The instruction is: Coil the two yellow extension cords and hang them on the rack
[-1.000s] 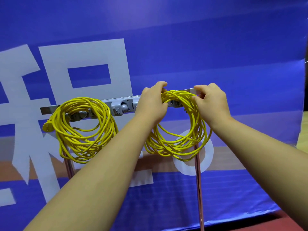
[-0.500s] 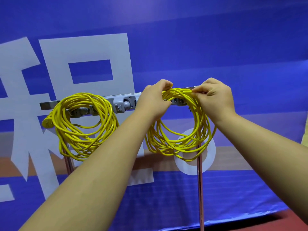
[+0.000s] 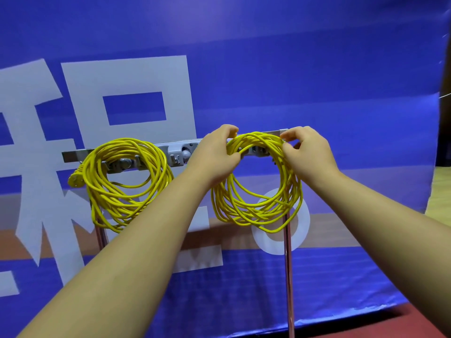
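Two coiled yellow extension cords hang at a grey rack bar [image 3: 73, 154] on two metal posts. The left coil [image 3: 127, 184] hangs by itself, its yellow plug sticking out at the left. The right coil [image 3: 258, 191] sits over the right end of the bar. My left hand [image 3: 214, 157] pinches the top left of the right coil. My right hand [image 3: 307, 154] holds its top right, fingertips on the strands. The hook under the right coil is mostly hidden by the cord and my hands.
A large blue banner [image 3: 268, 69] with white characters stands right behind the rack. The right post [image 3: 289, 276] runs down to a red floor [image 3: 366, 325]. A strip of wooden floor [image 3: 441, 191] shows at the far right.
Both hands have shifted slightly along the top of the right coil, and my right fingers have loosened into a fingertip pinch. The coil sits a little higher on the bar. The left coil is unchanged.
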`<state>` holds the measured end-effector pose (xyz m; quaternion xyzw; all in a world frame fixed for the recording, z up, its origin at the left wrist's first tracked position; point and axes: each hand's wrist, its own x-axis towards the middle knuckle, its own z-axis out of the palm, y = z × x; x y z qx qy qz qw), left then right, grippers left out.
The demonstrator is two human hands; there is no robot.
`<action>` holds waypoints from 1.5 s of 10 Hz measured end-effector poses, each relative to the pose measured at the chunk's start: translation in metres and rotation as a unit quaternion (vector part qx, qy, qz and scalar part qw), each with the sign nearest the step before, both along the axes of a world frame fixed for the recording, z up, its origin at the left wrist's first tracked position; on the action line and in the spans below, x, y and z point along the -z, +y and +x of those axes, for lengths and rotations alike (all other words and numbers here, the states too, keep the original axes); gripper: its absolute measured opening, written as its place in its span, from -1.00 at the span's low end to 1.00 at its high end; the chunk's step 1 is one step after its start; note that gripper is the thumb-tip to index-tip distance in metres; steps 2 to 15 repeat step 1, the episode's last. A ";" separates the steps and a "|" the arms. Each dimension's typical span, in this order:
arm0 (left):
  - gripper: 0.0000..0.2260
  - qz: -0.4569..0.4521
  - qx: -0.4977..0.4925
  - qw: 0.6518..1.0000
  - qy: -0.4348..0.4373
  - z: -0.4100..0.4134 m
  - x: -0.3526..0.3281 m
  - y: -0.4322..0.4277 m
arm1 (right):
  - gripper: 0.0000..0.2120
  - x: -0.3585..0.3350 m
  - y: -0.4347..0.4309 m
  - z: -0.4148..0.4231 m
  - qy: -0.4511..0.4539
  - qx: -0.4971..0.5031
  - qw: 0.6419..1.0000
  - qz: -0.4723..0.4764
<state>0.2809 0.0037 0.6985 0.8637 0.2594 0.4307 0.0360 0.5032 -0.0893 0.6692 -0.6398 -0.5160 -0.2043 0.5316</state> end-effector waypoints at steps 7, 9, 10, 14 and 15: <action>-0.57 -0.015 -0.009 0.999 -0.047 -0.016 0.002 -0.004 | -0.74 -0.009 -0.004 -0.015 0.009 -0.011 1.000 0.004; -0.57 -0.015 -0.009 0.999 -0.047 -0.016 0.002 -0.004 | -0.74 -0.009 -0.004 -0.015 0.009 -0.011 1.000 0.004; -0.57 -0.015 -0.009 0.999 -0.047 -0.016 0.002 -0.004 | -0.74 -0.009 -0.004 -0.015 0.009 -0.011 1.000 0.004; -0.57 -0.015 -0.009 0.999 -0.047 -0.016 0.002 -0.004 | -0.74 -0.009 -0.004 -0.015 0.009 -0.011 1.000 0.004; -0.57 -0.015 -0.009 0.999 -0.047 -0.016 0.002 -0.004 | -0.74 -0.009 -0.004 -0.015 0.009 -0.011 1.000 0.004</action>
